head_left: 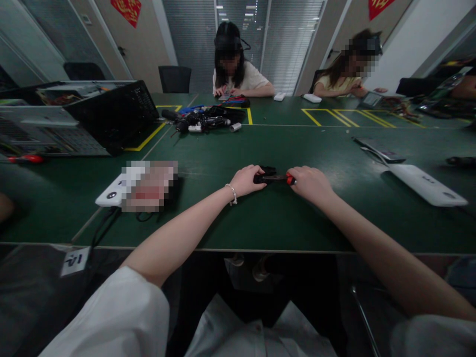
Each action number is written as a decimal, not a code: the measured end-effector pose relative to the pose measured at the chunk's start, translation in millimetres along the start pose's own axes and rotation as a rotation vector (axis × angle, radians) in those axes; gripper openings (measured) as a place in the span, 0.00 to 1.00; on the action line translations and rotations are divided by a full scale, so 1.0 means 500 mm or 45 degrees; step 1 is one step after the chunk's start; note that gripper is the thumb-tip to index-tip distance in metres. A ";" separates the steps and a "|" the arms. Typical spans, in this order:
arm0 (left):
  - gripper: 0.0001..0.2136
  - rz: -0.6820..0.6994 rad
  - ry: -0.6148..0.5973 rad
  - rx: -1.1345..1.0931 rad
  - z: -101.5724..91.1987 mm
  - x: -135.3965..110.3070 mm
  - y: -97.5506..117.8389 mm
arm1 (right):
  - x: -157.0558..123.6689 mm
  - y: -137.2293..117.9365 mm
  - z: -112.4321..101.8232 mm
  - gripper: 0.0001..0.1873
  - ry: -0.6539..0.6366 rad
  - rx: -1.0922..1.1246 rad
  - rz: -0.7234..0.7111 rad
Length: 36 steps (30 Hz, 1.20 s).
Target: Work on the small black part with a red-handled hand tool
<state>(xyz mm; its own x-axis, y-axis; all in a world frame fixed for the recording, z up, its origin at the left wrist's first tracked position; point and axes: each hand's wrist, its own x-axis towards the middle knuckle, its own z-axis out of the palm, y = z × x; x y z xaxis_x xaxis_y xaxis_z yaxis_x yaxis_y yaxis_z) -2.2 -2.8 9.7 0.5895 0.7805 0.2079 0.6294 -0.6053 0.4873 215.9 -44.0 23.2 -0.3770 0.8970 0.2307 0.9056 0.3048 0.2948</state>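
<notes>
My left hand [247, 181] is closed on a small black part [268, 170] above the green table, its thumb and fingers pinching the near side. What the part is cannot be made out. My right hand [311, 182] is wrapped around the red handle of a screwdriver [289, 178]. The metal shaft runs left from that handle to the black part, seeming to touch or overlap it. The exact contact at the tip is too small to tell. Both forearms reach in over the front edge of the table.
An opened computer case [89, 119] stands at the left. Black tools and cables [208, 118] lie in a heap farther back. White devices lie left [109, 194] and right [427, 184], the right one near a dark flat phone-like item [383, 150]. Two people sit across the green table [290, 228].
</notes>
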 end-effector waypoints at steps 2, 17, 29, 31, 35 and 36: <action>0.13 0.001 0.000 0.001 0.001 0.000 -0.001 | 0.000 0.000 0.001 0.10 0.006 -0.009 0.002; 0.14 0.010 0.009 0.004 0.004 0.002 -0.005 | 0.002 0.000 0.004 0.10 -0.015 0.016 0.007; 0.14 0.017 0.012 -0.005 0.006 0.002 -0.006 | 0.002 0.000 0.003 0.10 -0.001 0.042 0.006; 0.14 0.014 0.009 -0.003 0.006 0.002 -0.006 | 0.002 0.000 0.004 0.10 0.007 0.052 0.005; 0.14 0.018 0.018 0.002 0.006 0.002 -0.006 | 0.004 -0.002 0.007 0.10 0.007 0.035 0.000; 0.14 0.022 0.022 0.004 0.007 0.002 -0.006 | 0.004 -0.003 0.008 0.10 0.004 0.023 0.002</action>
<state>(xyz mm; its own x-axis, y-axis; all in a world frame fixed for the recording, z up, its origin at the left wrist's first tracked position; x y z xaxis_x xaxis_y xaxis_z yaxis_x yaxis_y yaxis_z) -1.6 -0.7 5.8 0.5914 0.7726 0.2309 0.6209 -0.6190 0.4811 214.7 -41.3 19.8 -0.3760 0.8966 0.2338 0.9096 0.3091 0.2776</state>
